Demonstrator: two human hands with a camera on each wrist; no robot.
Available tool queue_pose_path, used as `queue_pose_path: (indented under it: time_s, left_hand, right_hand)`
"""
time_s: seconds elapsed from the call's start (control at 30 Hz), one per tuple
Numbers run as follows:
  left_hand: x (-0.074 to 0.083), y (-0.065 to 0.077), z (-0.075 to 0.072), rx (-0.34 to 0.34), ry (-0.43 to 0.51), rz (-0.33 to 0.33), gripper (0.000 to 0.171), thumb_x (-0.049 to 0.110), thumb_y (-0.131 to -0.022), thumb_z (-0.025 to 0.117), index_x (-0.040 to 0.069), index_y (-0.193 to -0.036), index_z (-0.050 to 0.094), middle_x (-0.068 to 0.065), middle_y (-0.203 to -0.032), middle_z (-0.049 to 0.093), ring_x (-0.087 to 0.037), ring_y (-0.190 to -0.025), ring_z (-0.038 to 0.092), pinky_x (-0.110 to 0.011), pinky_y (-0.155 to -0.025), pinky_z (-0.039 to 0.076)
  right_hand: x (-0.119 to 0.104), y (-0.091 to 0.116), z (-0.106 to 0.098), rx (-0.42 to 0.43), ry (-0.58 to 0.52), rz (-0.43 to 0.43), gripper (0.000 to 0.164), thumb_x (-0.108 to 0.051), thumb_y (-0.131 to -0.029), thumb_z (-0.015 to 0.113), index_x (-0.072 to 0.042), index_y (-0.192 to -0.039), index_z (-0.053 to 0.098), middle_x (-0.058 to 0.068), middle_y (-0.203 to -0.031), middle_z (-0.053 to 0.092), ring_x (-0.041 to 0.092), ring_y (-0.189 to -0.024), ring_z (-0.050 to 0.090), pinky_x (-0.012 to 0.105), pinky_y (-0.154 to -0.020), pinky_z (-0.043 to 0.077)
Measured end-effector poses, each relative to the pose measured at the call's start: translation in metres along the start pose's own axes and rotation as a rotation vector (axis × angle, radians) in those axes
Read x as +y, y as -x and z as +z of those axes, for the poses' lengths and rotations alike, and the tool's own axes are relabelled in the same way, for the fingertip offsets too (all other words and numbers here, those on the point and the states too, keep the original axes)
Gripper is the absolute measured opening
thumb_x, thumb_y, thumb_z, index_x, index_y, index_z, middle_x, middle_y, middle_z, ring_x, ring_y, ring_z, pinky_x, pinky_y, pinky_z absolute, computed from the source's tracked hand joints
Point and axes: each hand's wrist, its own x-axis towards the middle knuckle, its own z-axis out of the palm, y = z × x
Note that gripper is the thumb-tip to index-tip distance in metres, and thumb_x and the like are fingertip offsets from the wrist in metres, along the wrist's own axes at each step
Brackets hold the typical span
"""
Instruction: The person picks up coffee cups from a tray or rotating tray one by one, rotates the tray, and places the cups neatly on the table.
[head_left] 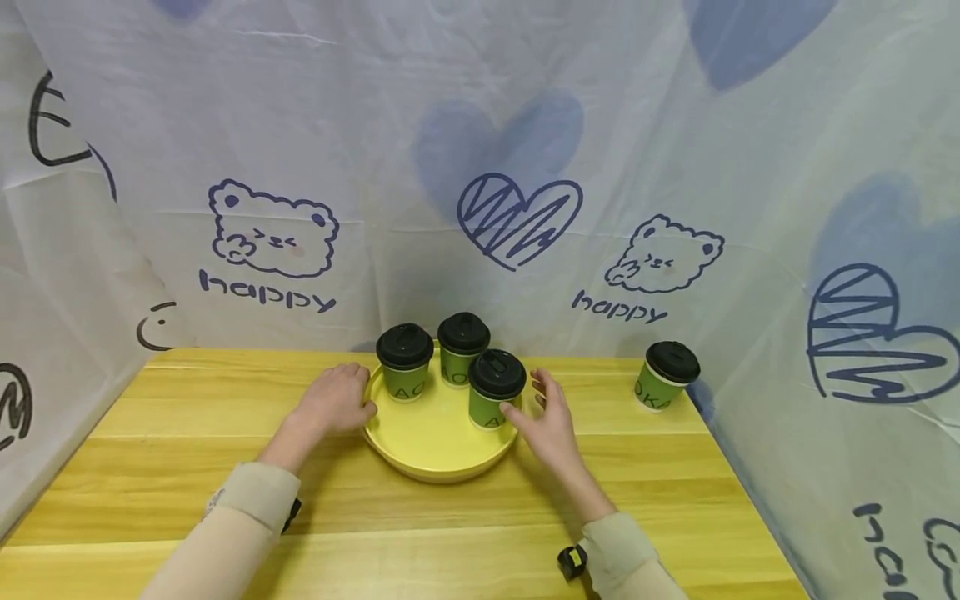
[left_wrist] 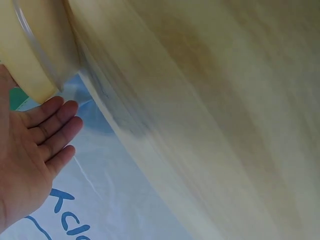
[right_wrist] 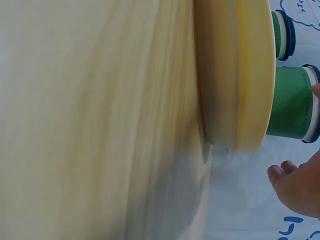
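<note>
Front-right green cup [head_left: 493, 395] on yellow tray [head_left: 431, 442] | right hand [head_left: 551, 425] loose, thumb at cup | left hand [head_left: 337, 400] fingers straight at tray rim | risk: one-sided thumb push could tip cup

hands [head_left: 337, 402] flank tray [head_left: 427, 437] | three lidded cups [head_left: 487, 408] aboard | fourth cup [head_left: 658, 390] apart

Pale beige sleeves [head_left: 213, 550], broad cuffs [head_left: 262, 493], black wrist device [head_left: 568, 567] with yellow patch [head_left: 577, 557], bare fingers [left_wrist: 62, 136]
</note>
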Motion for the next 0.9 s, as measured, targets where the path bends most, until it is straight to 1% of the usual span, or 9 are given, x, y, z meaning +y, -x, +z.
queue_pose_path:
  time_s: [0.1, 0.2, 0.33, 0.47, 0.57, 0.7, 0.8, 0.9]
  left_hand:
    - [-0.001, 0.0, 0.001, 0.015, -0.005, 0.006, 0.047, 0.025, -0.089, 0.065, -0.01, -0.12, 0.059, -0.023, -0.112, 0.061, -0.042, -0.107, 0.059, -0.059, -0.102, 0.048]
    - [-0.002, 0.001, 0.002, 0.024, -0.009, 0.007, 0.047, 0.025, -0.09, 0.065, -0.01, -0.121, 0.059, -0.024, -0.114, 0.061, -0.042, -0.109, 0.059, -0.059, -0.103, 0.048]
    - [-0.003, 0.0, 0.004, 0.028, -0.008, 0.01, 0.048, 0.025, -0.09, 0.064, -0.01, -0.122, 0.058, -0.024, -0.114, 0.061, -0.041, -0.109, 0.059, -0.059, -0.103, 0.048]
    - [-0.004, 0.0, 0.005, 0.035, -0.002, 0.013, 0.046, 0.025, -0.09, 0.064, -0.01, -0.12, 0.058, -0.022, -0.111, 0.061, -0.04, -0.106, 0.058, -0.058, -0.102, 0.048]
    - [-0.005, -0.001, 0.006, 0.039, -0.003, 0.018, 0.046, 0.024, -0.09, 0.065, -0.01, -0.12, 0.058, -0.022, -0.11, 0.061, -0.039, -0.105, 0.059, -0.057, -0.102, 0.048]
    - [-0.005, -0.001, 0.007, 0.038, -0.002, 0.019, 0.048, 0.025, -0.091, 0.064, -0.011, -0.123, 0.058, -0.024, -0.115, 0.062, -0.041, -0.11, 0.059, -0.058, -0.106, 0.047]
    - [-0.005, -0.001, 0.007, 0.033, 0.0, 0.016, 0.052, 0.025, -0.091, 0.063, -0.012, -0.127, 0.057, -0.027, -0.122, 0.061, -0.044, -0.117, 0.058, -0.059, -0.109, 0.044]
    - [-0.006, -0.002, 0.008, 0.031, -0.003, 0.013, 0.053, 0.025, -0.091, 0.063, -0.013, -0.128, 0.056, -0.028, -0.124, 0.061, -0.045, -0.119, 0.057, -0.06, -0.11, 0.043]
  right_hand:
    - [-0.002, -0.003, 0.005, -0.021, -0.023, 0.002, 0.094, -0.017, -0.084, 0.085, 0.004, -0.158, 0.03, 0.023, -0.157, 0.04, 0.039, -0.146, 0.04, 0.047, -0.123, 0.033]
    - [-0.004, -0.005, 0.01, -0.034, -0.044, 0.005, 0.1, -0.017, -0.083, 0.088, 0.005, -0.159, 0.028, 0.026, -0.16, 0.036, 0.041, -0.148, 0.039, 0.046, -0.124, 0.032]
    - [-0.004, -0.009, 0.016, -0.04, -0.034, 0.014, 0.101, -0.019, -0.081, 0.09, 0.006, -0.158, 0.03, 0.029, -0.16, 0.035, 0.044, -0.146, 0.04, 0.047, -0.123, 0.034]
    - [-0.006, -0.01, 0.02, -0.033, -0.014, 0.04, 0.099, -0.021, -0.078, 0.092, 0.003, -0.156, 0.036, 0.026, -0.157, 0.041, 0.041, -0.145, 0.042, 0.047, -0.121, 0.037]
    - [-0.006, -0.01, 0.023, -0.029, 0.021, 0.052, 0.096, -0.024, -0.076, 0.093, 0.0, -0.154, 0.042, 0.023, -0.153, 0.047, 0.038, -0.143, 0.045, 0.049, -0.119, 0.039]
    - [-0.004, -0.01, 0.025, -0.028, 0.05, 0.049, 0.091, -0.026, -0.076, 0.093, -0.002, -0.151, 0.046, 0.02, -0.148, 0.054, 0.038, -0.139, 0.05, 0.053, -0.118, 0.04]
    - [-0.003, -0.009, 0.025, -0.026, 0.046, 0.042, 0.089, -0.026, -0.077, 0.093, -0.003, -0.149, 0.048, 0.02, -0.145, 0.056, 0.038, -0.137, 0.052, 0.054, -0.116, 0.042]
    - [-0.002, -0.009, 0.026, -0.024, 0.046, 0.037, 0.087, -0.025, -0.077, 0.093, -0.003, -0.148, 0.049, 0.019, -0.143, 0.058, 0.037, -0.135, 0.053, 0.054, -0.115, 0.043]
